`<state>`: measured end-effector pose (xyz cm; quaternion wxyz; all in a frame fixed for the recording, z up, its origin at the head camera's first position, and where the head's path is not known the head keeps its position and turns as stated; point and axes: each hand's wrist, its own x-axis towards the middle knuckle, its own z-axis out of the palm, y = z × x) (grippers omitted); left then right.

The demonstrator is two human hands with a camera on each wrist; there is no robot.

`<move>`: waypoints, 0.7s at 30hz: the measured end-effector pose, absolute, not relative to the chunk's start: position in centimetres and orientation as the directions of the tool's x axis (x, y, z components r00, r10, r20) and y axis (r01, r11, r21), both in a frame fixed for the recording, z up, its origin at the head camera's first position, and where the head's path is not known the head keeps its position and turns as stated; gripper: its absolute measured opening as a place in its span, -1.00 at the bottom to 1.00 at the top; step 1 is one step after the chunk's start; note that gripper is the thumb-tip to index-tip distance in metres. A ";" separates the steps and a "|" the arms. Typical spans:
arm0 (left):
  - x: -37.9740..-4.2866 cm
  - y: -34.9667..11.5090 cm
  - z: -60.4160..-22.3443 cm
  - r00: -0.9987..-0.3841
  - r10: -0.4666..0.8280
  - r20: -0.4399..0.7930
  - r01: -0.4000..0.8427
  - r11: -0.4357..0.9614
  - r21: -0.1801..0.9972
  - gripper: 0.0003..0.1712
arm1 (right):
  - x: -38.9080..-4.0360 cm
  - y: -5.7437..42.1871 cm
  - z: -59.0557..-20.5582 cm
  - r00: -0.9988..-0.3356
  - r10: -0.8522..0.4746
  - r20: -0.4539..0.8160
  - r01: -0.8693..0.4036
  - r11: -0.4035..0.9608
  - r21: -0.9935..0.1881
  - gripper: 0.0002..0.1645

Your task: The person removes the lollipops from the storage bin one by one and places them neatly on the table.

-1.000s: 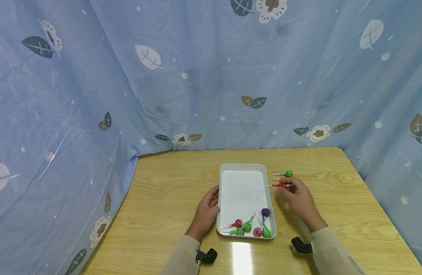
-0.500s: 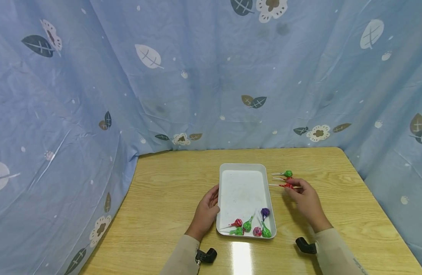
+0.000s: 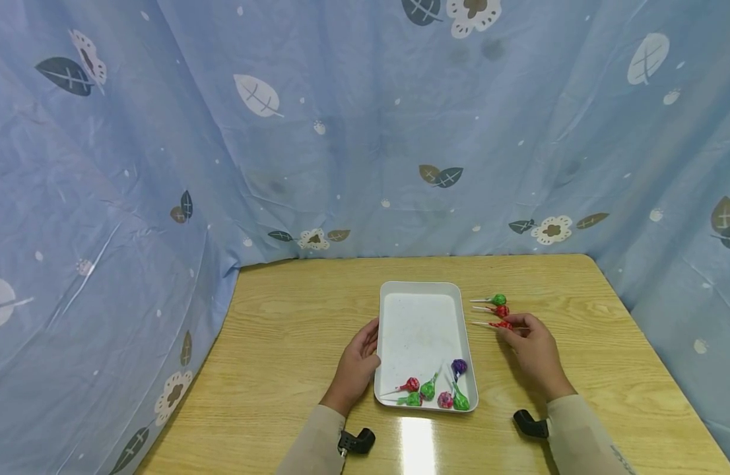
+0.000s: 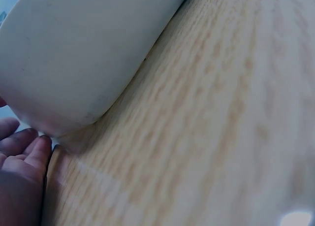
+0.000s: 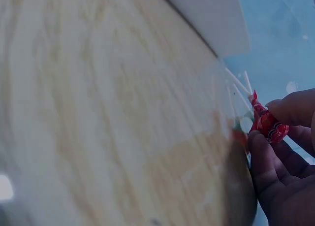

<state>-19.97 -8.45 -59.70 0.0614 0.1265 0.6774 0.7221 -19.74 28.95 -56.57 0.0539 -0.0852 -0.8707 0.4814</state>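
Note:
My right hand pinches a red-wrapped lollipop by its candy end, between thumb and fingers. The same red lollipop shows up close in the right wrist view. Its white stick points left, toward the white tray. Just behind it on the table lie another red lollipop and a green lollipop, roughly parallel. My left hand rests against the tray's left outer wall; its fingers touch the tray's side near the bottom in the left wrist view.
Inside the tray's near end lie several lollipops: a red one, a green one, a purple one, a pink one and other green ones. Behind the wooden table hangs a blue curtain.
My right hand has moved right with the red lollipop, away from the tray's edge, bringing it beside the other lollipops on the table. My left hand has stayed at the tray.

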 end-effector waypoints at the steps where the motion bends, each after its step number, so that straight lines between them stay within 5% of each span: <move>1: -20.0 -8.4 -59.7 -0.960 0.262 0.099 0.082 -0.075 0.994 -0.09 | -19.8 29.0 -56.7 -0.979 0.203 0.012 0.099 0.526 -0.844 -0.57; 21: -19.9 -8.5 -59.5 -0.962 0.256 0.096 0.085 -0.057 0.995 -0.09 | -21.1 29.7 -56.7 -0.976 0.219 -0.008 0.131 0.554 -0.822 -0.51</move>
